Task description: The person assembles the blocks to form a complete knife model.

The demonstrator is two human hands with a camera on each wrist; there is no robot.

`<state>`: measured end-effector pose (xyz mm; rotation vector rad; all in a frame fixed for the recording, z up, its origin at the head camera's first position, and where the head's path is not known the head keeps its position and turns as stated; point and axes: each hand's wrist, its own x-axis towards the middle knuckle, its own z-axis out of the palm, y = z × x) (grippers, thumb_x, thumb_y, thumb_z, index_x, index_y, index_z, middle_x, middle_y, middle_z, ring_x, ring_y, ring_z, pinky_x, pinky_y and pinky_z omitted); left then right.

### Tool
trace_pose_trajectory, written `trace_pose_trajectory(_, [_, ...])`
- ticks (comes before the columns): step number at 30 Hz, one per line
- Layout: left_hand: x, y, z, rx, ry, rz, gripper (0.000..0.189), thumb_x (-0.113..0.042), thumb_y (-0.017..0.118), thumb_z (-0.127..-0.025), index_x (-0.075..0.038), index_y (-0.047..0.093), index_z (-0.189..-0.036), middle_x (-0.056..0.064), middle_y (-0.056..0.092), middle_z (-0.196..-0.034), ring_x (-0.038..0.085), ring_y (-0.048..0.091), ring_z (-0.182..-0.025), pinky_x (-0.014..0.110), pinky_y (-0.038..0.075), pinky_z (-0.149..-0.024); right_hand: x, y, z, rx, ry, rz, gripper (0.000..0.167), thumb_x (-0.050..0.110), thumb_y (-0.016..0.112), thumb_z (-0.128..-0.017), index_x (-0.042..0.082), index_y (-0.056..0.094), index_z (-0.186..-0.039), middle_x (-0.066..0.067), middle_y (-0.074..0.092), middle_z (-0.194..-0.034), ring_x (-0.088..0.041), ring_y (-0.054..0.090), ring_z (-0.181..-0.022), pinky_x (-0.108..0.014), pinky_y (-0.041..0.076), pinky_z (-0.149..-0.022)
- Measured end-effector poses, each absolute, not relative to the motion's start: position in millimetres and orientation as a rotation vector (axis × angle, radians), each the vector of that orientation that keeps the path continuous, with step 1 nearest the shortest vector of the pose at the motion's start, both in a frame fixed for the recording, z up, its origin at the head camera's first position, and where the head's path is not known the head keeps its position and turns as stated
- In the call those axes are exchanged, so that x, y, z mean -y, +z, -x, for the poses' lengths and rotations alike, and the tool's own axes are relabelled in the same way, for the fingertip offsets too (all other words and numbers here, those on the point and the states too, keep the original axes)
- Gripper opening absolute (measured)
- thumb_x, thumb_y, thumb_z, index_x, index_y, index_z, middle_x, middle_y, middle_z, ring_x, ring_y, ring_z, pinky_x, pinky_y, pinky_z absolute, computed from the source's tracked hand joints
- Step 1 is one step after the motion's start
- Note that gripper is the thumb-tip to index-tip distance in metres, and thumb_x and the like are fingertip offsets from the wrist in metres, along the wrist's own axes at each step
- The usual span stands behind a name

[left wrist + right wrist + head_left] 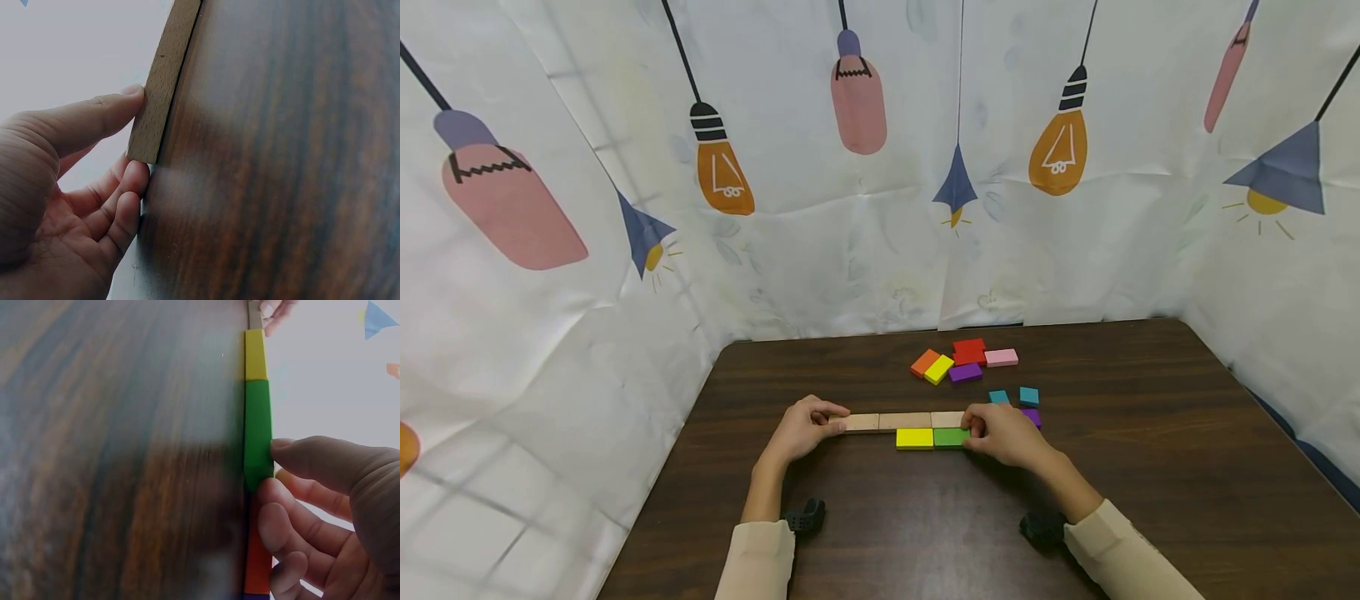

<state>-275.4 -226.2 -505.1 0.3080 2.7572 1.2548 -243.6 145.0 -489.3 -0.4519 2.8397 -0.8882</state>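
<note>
Several plain wooden blocks [905,422] lie end to end in a row on the table. My left hand [801,429] holds the row's left end block [161,87], thumb on its face and curled fingers at its end. Against the row's near side lie a yellow block [914,439] and a green block [950,438]. My right hand [1007,433] grips the green block's right end, its thumb along the edge and fingers curled at the corner. In the right wrist view an orange-red block [258,562] shows beside those fingers; in the head view the hand hides it.
Behind the row lie an orange block [924,362], a yellow one [938,369], red blocks [969,352], a purple one [966,372] and a pink one [1002,357]. Blue blocks [1029,397] and another purple block [1032,416] sit beyond my right hand. A printed curtain [865,250] stands behind the dark table [880,533].
</note>
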Motion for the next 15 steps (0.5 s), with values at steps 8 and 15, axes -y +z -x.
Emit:
trace_pose_trajectory(8, [226.8,-507.2,275.8,-2.761,1.253,-0.313,0.017,-0.025,0.08,-0.09,-0.026,0.081,-0.107,0.002,0.06,-0.097,0.018,0.051,-0.082,0.034,0.044,-0.073,-142.1,-489.0,244.7,-2.84,-0.894,0.433,0.018,0.02,0.084,-0.085,0.019,0.069,-0.093,0.007,0.058,-0.074,-0.012,0.051,-0.068,-0.026,0.043,-0.062])
trace_pose_trajectory(15, [226.6,-505.4,275.2,-2.765,1.248,-0.317,0.017,-0.024,0.08,-0.09,-0.026,0.081,-0.107,0.002,0.06,-0.097,0.018,0.052,-0.083,0.034,0.044,-0.074,-141.0,-489.2,245.1,-2.84,-0.889,0.417,0.017,0.02,0.085,-0.085,0.019,0.069,-0.093,0.007,0.058,-0.075,-0.012,0.052,-0.068,-0.027,0.043,-0.062])
